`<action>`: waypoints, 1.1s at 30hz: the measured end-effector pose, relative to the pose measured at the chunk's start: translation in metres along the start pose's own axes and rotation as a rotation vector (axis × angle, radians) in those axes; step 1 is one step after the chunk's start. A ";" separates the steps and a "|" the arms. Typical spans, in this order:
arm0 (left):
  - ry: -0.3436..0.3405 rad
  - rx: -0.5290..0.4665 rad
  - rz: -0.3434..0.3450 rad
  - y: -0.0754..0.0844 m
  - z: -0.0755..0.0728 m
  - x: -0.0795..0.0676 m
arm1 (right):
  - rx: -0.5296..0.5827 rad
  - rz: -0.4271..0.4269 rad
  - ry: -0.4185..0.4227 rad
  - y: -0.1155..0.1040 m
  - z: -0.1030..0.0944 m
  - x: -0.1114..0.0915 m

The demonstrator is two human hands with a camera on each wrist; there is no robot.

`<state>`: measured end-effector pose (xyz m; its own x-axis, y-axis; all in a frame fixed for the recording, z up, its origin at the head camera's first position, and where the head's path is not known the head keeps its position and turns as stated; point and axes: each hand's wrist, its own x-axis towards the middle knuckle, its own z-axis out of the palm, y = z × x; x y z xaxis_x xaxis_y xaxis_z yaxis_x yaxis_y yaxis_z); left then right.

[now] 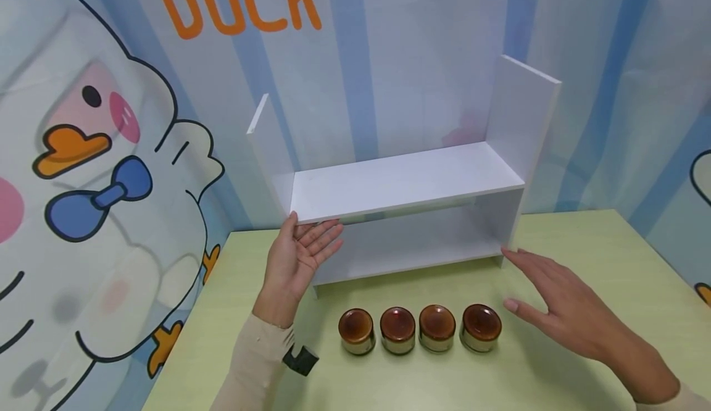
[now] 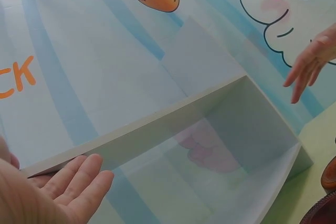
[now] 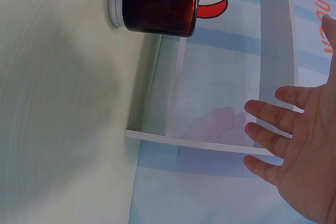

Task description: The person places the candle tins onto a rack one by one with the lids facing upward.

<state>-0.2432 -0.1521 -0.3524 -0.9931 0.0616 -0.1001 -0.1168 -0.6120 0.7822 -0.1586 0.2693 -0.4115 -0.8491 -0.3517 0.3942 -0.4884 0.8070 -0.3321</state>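
Observation:
A white two-tier shelf [image 1: 411, 176] with upright side panels stands on the table. My left hand [image 1: 302, 257] is at the left end of its upper board, palm turned up. The thumb is at the board's front corner, and the nearly straight fingers reach along under the front edge. Off the shelf's lower right corner, my right hand [image 1: 572, 306] hovers with fingers extended, holding nothing. Several amber glass jars [image 1: 397, 331] stand in a row before the shelf. In the right wrist view, one labelled jar [image 3: 157, 14] sits with its silvery lid down.
The pale green table [image 1: 577, 263] meets a blue-striped backdrop [image 1: 422, 41] printed with cartoon ducks and orange lettering. A dark strap piece [image 1: 301, 360] sticks out from my left wrist.

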 end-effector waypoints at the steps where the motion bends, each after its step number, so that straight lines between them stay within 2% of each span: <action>1: 0.001 -0.002 -0.001 0.000 0.000 0.000 | 0.001 0.001 0.000 0.000 0.000 0.000; 22: -0.003 -0.009 0.001 0.001 0.000 0.000 | 0.039 0.003 -0.046 0.002 0.014 -0.009; 33: -0.002 -0.006 -0.004 0.001 -0.001 0.000 | 0.072 0.061 -0.056 0.004 0.024 -0.015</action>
<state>-0.2435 -0.1531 -0.3520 -0.9926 0.0654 -0.1024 -0.1209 -0.6163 0.7782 -0.1532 0.2668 -0.4390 -0.8865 -0.3309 0.3234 -0.4473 0.7919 -0.4158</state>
